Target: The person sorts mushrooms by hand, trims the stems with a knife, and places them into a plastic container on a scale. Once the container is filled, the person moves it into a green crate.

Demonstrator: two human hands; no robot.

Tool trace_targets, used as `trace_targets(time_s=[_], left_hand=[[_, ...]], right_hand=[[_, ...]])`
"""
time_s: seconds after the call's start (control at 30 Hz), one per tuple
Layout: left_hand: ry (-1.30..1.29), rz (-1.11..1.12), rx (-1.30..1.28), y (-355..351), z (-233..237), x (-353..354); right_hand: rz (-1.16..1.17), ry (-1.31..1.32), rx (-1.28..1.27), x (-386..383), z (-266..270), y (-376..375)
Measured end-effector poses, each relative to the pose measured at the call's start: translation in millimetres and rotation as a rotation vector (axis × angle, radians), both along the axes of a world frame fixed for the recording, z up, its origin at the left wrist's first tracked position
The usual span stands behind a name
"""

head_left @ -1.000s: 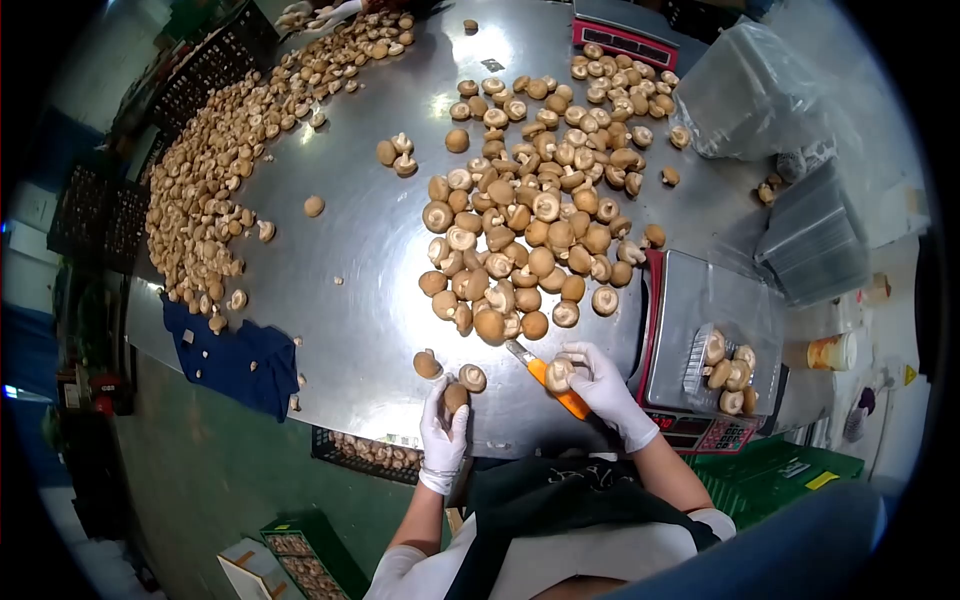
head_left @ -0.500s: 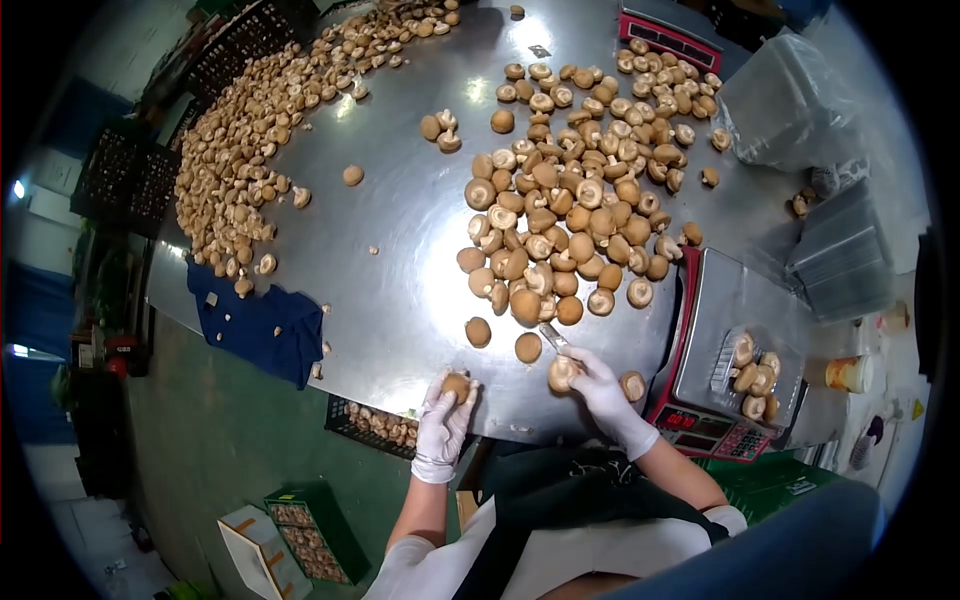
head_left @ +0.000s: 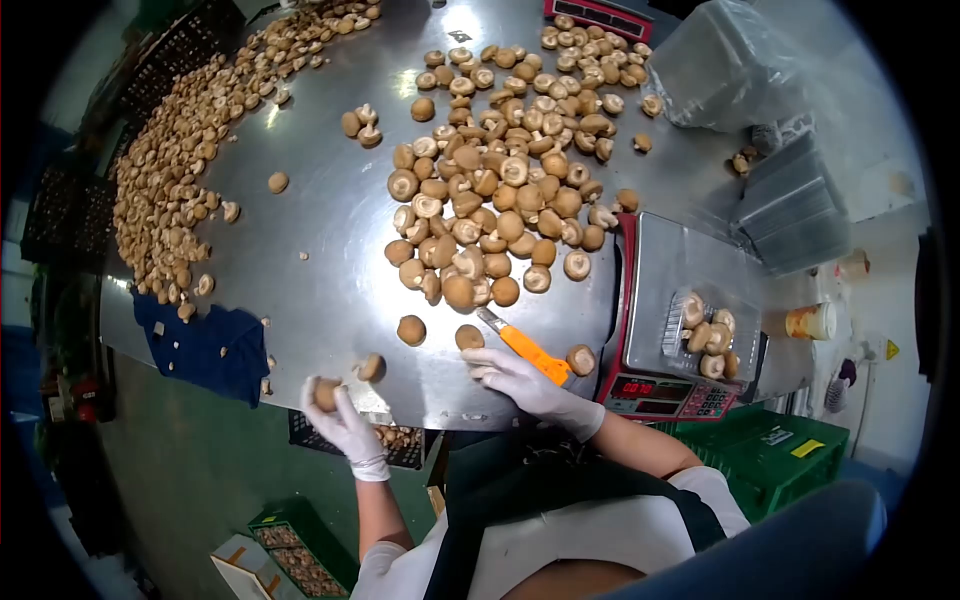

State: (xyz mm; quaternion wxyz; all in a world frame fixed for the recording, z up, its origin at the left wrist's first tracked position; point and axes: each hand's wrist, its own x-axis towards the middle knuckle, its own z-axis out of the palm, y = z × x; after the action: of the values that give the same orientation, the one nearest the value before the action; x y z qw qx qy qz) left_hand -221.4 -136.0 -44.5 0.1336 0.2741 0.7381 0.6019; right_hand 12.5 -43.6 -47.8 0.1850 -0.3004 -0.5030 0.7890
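My left hand (head_left: 345,432), in a white glove, is at the near table edge with its fingers closed around a brown mushroom (head_left: 325,394). Just right of those fingertips is another mushroom (head_left: 371,367). My right hand (head_left: 525,387), also gloved, stretches its fingers low over the metal table toward a cap-up mushroom (head_left: 469,338), fingertips right at its near side. An orange utility knife (head_left: 528,347) lies beside the right hand, its blade pointing at the large mushroom pile (head_left: 500,190). A single mushroom (head_left: 411,330) sits between the hands and the pile.
A red-framed scale (head_left: 655,385) at the right carries a clear tray (head_left: 678,322) with several mushrooms. Clear packaging containers (head_left: 795,205) stand behind it. At the left lie a long mushroom heap (head_left: 165,215) and a blue cloth (head_left: 205,350). A black crate (head_left: 408,455) is below the table edge.
The view has swung right, so the table appears shifted left. My right hand has let go of the knife and its mushroom. My left hand, still holding a mushroom, has moved outward to the left.
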Motion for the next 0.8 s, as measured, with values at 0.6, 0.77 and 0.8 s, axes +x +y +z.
trace_targets(time_s=[0.6,0.77,0.8], left_hand=[[0.448,-0.676,0.862,53.1,180.4,110.6],[0.438,-1.027,0.452,63.7,139.5,147.4],[0.394,-1.014,0.382,66.9,135.4,147.8]], right_hand=[[-0.627,0.381,1.118,-16.6,169.7,-9.0],[-0.377,0.448,1.306,-4.2,136.8,7.7],[-0.378,0.360,1.147,-2.9,139.6,7.8]])
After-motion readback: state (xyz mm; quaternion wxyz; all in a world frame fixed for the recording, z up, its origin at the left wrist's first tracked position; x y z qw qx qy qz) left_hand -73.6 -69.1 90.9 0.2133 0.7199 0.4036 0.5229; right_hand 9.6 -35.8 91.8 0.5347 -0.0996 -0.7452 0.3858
